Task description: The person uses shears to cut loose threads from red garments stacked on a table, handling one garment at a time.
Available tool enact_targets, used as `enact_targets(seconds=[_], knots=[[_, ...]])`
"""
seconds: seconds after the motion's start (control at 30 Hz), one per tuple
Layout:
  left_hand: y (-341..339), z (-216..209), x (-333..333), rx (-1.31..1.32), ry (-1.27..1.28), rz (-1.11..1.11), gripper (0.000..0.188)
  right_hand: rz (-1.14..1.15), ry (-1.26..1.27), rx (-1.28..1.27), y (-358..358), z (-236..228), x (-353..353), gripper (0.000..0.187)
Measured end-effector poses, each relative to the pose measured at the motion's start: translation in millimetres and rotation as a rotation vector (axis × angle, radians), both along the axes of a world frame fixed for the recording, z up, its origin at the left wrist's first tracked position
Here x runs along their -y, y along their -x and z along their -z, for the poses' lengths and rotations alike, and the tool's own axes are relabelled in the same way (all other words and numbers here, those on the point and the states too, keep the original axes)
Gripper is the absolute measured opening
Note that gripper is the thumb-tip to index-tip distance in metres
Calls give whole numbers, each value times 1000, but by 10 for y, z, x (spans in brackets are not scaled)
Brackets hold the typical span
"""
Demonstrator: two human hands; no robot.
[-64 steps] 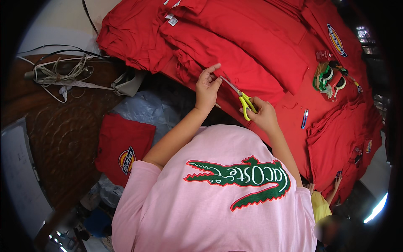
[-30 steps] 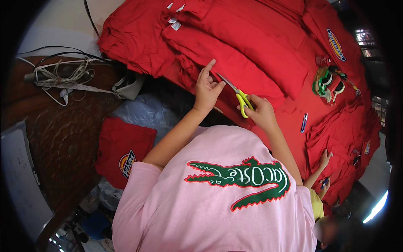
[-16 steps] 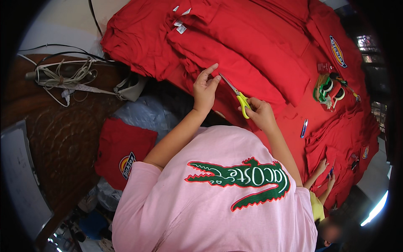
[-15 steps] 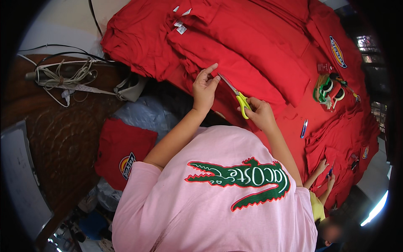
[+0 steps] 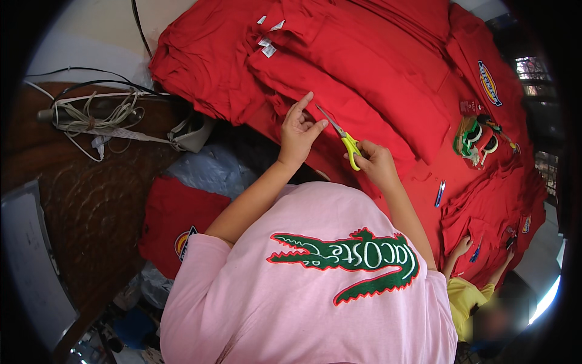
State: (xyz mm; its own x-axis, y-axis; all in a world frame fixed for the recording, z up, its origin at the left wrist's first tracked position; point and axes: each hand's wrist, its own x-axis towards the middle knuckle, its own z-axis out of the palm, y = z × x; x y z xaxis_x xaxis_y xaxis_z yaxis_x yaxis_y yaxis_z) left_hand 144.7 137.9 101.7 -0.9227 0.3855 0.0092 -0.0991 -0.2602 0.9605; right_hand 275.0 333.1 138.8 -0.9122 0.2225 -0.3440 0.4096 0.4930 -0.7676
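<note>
My right hand (image 5: 377,161) grips a pair of scissors (image 5: 350,145) by its yellow-green handles. The narrow metal blades point up and left, toward my other hand. Facing them, my left hand (image 5: 297,136) has its thumb and index finger spread apart, and I see nothing between them. Both hands are over the near edge of a table where red garments (image 5: 339,100) lie folded in long, thick layers. White labels (image 5: 268,51) show at the far left end of these layers.
Small blue snips (image 5: 439,194) lie right of my hand, beyond them a container of tape rolls (image 5: 474,138). A co-worker's hand (image 5: 464,246) rests among red garments at lower right. Left are coiled cables (image 5: 91,118), plastic sheeting (image 5: 212,170) and a red garment (image 5: 182,209).
My left thumb has opened away from the index finger. The scissors stay in my right hand, almost unmoved. The co-worker's hands have moved apart.
</note>
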Motion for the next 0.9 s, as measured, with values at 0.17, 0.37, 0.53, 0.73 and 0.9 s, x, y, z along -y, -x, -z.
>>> enact_targets(seconds=[0.17,0.37,0.53,0.73,0.9], knots=[[202,158,47,-40,56,-64,69,-20,-53,-26,109,-116,92,26],[240,12,67,-27,0,8,82,-68,-198,-122,356,-218,159,34],[270,-12,77,12,-109,19,90,-70,-202,-84,435,-187,163,31],[350,83,94,-99,52,-111,77,-43,-107,-10,409,-98,145,24],[519,218,190,-24,28,-79,68,-41,-73,-16,502,-201,228,28]])
